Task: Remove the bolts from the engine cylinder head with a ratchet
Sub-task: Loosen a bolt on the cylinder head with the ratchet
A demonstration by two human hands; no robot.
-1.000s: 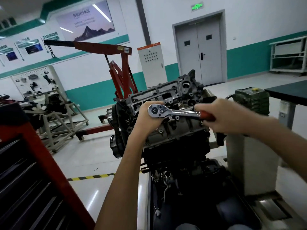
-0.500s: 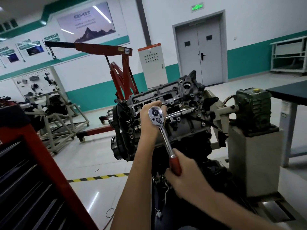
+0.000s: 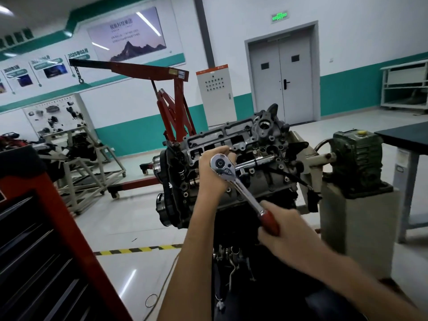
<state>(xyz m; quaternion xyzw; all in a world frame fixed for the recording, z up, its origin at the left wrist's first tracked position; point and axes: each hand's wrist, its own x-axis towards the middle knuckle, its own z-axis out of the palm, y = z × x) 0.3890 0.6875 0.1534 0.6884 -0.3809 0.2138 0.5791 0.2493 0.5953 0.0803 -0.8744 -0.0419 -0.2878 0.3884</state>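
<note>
The grey engine cylinder head (image 3: 266, 144) sits tilted on a stand at the centre of the view. A chrome ratchet (image 3: 240, 188) with a red grip has its round head pressed against the near side of the cylinder head. My left hand (image 3: 214, 172) wraps around the ratchet's head and holds it against the engine. My right hand (image 3: 287, 237) grips the red handle, which points down and to the right. The bolt under the ratchet head is hidden. A chrome extension bar (image 3: 257, 162) lies across the cylinder head just right of the ratchet head.
A red tool cabinet (image 3: 46, 251) fills the lower left. A red engine hoist (image 3: 171, 107) stands behind the engine. A green gearbox (image 3: 356, 156) on a grey pedestal (image 3: 356, 228) is to the right, beside a dark table (image 3: 407, 135). Yellow-black tape (image 3: 134, 250) marks the floor.
The ratchet handle swung from pointing right down to below the head, then back up a little to the lower right. My left hand stayed on the ratchet head.
</note>
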